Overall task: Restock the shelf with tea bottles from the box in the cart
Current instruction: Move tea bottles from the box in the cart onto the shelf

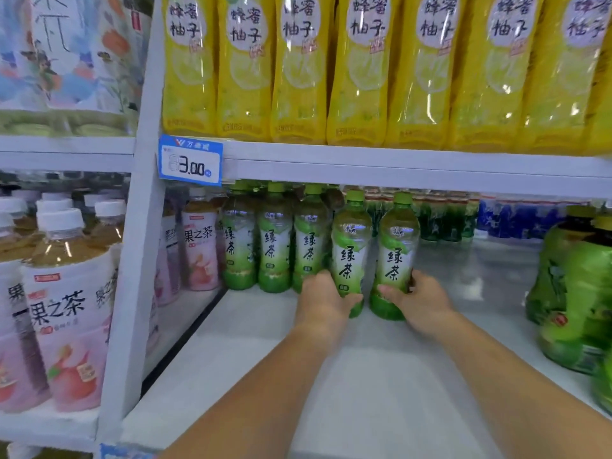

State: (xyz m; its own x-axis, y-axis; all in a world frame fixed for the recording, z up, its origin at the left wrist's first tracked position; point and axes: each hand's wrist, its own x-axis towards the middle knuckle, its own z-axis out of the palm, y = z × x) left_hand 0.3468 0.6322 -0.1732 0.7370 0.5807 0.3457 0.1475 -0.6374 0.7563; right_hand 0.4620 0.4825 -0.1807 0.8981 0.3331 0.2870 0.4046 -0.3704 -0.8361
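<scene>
Both my arms reach into the white lower shelf [364,376]. My left hand [326,301] grips the lower part of an upright green tea bottle [351,246]. My right hand [419,299] grips a second green tea bottle [397,250] just to its right. Both bottles stand on the shelf board, side by side. To their left stands a row of three like green tea bottles [275,240], with more behind. The box and the cart are out of view.
Pink fruit-tea bottles [198,250] stand at the shelf's left end and in the neighbouring bay [66,313]. Yellow honey-pomelo bottles [361,71] fill the shelf above. Large green bottles [576,293] sit at the right. A price tag [190,164] hangs on the upper shelf edge.
</scene>
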